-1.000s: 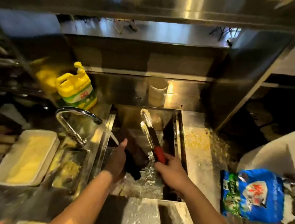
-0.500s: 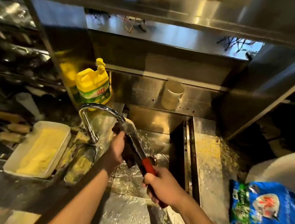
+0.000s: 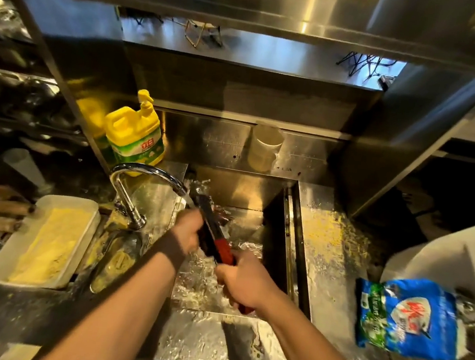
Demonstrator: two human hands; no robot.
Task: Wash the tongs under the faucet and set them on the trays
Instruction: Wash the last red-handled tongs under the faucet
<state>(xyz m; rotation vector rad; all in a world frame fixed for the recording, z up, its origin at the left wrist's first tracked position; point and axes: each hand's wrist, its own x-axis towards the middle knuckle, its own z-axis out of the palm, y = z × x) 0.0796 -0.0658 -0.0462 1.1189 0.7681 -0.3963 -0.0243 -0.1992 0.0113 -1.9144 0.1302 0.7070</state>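
The tongs [image 3: 212,230] slant over the sink [image 3: 289,230], their metal tips up under the water running from the faucet [image 3: 142,173]. The right hand [image 3: 243,284] has its grip clamped around the red handle end, forearm reaching in from the lower right. The left hand [image 3: 187,230] is curled against the middle of the tongs; its grip looks closed on them with a dark pad, though blur hides the detail. On the surface to the left sits a white tray [image 3: 42,242] of yellow crumbs, with a yellow soap jug [image 3: 134,135] behind the faucet.
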